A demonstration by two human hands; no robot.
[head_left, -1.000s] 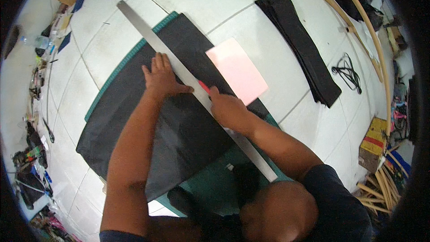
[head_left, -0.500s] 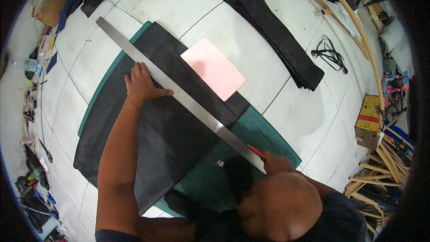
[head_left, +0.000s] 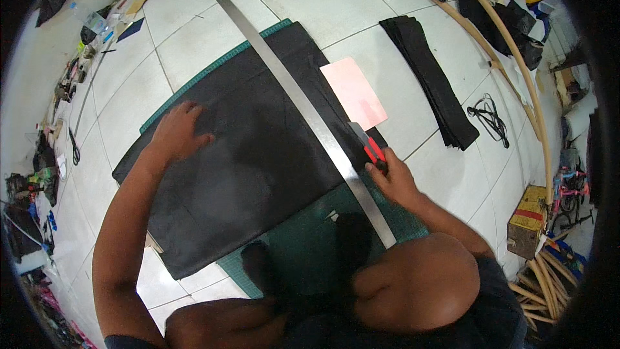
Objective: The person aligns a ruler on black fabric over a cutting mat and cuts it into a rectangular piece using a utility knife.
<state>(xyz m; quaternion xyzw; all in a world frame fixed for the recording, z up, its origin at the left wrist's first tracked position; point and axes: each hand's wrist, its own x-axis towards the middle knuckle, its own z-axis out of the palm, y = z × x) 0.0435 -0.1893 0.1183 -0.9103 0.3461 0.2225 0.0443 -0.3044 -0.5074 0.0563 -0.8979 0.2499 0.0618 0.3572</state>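
A long metal ruler [head_left: 302,105] lies slantwise across the black fabric [head_left: 226,181], its near end over the green cutting mat [head_left: 297,249]. My left hand [head_left: 175,134] is at the fabric's left part, fingers apart and holding nothing, away from the ruler. In my right hand [head_left: 399,182] is a red utility knife [head_left: 373,147], its wide blade pointing up and left. The knife is to the right of the ruler, near the lower corner of a pale pink rectangular sheet [head_left: 354,94]. That sheet overlaps the fabric's right edge.
A stack of long black fabric pieces [head_left: 429,84] lies on the white tiled floor at right, beside a coiled black cord [head_left: 489,121]. Farther right are a yellow box [head_left: 529,216] and several cardboard tubes [head_left: 546,291]. Scissors [head_left: 75,148] and clutter line the left wall.
My left hand has let go of the ruler and moved left over the fabric. My right hand has lifted the knife from the ruler's near end and moved it farther away. The view has shifted.
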